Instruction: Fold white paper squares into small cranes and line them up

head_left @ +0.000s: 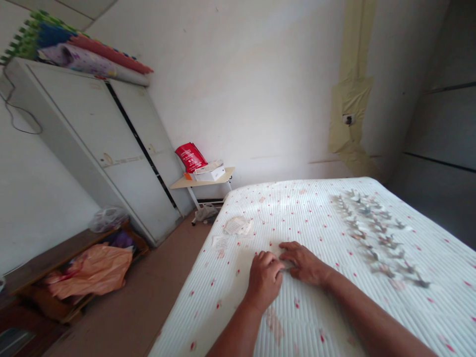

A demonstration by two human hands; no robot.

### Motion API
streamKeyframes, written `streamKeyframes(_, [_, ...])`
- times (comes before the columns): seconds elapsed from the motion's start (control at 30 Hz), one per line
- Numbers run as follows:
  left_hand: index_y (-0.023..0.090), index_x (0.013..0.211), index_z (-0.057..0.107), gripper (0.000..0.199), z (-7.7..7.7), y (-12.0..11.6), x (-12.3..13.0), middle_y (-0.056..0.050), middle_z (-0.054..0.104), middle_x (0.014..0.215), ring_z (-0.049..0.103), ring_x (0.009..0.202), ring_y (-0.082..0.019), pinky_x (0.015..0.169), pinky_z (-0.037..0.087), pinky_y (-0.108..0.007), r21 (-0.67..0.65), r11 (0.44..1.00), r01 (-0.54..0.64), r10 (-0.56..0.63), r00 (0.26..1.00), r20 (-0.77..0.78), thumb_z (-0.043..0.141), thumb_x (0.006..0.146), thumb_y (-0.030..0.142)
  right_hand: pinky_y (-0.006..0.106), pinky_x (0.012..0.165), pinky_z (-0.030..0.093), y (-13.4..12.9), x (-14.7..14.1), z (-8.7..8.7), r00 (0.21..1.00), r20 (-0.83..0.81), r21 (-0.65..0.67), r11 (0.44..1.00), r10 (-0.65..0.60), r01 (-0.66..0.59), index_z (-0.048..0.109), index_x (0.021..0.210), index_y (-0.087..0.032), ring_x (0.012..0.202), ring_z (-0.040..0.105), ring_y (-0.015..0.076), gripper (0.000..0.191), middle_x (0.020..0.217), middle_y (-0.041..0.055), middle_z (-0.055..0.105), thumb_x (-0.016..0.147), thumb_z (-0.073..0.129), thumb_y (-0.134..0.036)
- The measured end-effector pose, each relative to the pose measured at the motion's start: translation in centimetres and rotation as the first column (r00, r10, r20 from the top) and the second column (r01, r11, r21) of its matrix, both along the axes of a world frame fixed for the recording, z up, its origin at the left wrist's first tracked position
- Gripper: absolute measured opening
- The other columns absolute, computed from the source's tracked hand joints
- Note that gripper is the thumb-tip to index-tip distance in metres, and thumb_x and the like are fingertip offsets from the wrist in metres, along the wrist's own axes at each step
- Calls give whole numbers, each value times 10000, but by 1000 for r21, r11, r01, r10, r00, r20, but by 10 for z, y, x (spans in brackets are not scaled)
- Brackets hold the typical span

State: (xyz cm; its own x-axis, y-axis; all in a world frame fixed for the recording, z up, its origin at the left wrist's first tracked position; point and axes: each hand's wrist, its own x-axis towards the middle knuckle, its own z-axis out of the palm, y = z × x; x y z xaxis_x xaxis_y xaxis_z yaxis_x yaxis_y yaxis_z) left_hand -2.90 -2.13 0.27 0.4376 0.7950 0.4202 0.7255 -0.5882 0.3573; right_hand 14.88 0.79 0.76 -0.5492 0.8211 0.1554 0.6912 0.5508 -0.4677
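My left hand [266,278] is closed, its fingers curled and its thumb side turned toward the other hand. Close by on its right, my right hand [308,264] rests low over the mattress with bent fingers. Both pinch a small pale piece of paper [286,265] between them, mostly hidden by the fingers. Beyond the left hand lies a loose stack of paper [238,226], with a printed slip [220,242] beside it. To the right, several small folded paper shapes [372,233] stand in rows, blurred. All rest on the white, red-dotted mattress [320,317].
A grey cabinet [85,114] with rolled mats [100,62] on top stands at the left. A small table [203,182] holds a red bag [190,157] and a white box [211,173]. An orange cloth or bag [92,270] lies on a low wooden shelf.
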Motion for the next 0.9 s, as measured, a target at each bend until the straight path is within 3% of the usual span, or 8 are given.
streamKeyframes(0.23, [207,759,611,297,-11,7,-8,-27,547,835,485,862,-149,785,404,-268,-29,999,-23,26,993,112,431,672,-13,415,905,366,-2,0,2,1000,-19,27,1000,17,-16,622,1053,-238,1162,406,275,504,1330,79,424,583,537,-79])
streamKeyframes(0.53, [187,738,571,280,-8,14,-12,-37,565,970,521,969,-147,875,411,-292,-93,996,19,14,940,342,402,659,-22,430,894,368,-5,-3,4,999,-21,138,989,48,-45,603,1083,-261,1164,388,265,529,1337,62,407,606,489,-63])
streamKeyframes(0.77, [189,714,592,283,-14,14,-10,-46,545,1090,499,1048,-155,903,393,-299,-158,987,21,26,957,290,444,619,-32,401,852,369,-3,-1,7,999,29,192,981,25,-30,695,760,-227,1075,452,249,298,1202,63,535,645,480,-57])
streamKeyframes(0.9, [193,657,604,185,-13,11,-10,-25,564,896,511,917,-157,828,390,-288,-124,991,-50,72,982,177,526,615,30,331,807,375,-1,2,4,998,18,169,983,63,-65,675,708,-220,923,513,195,246,942,48,630,674,486,-66])
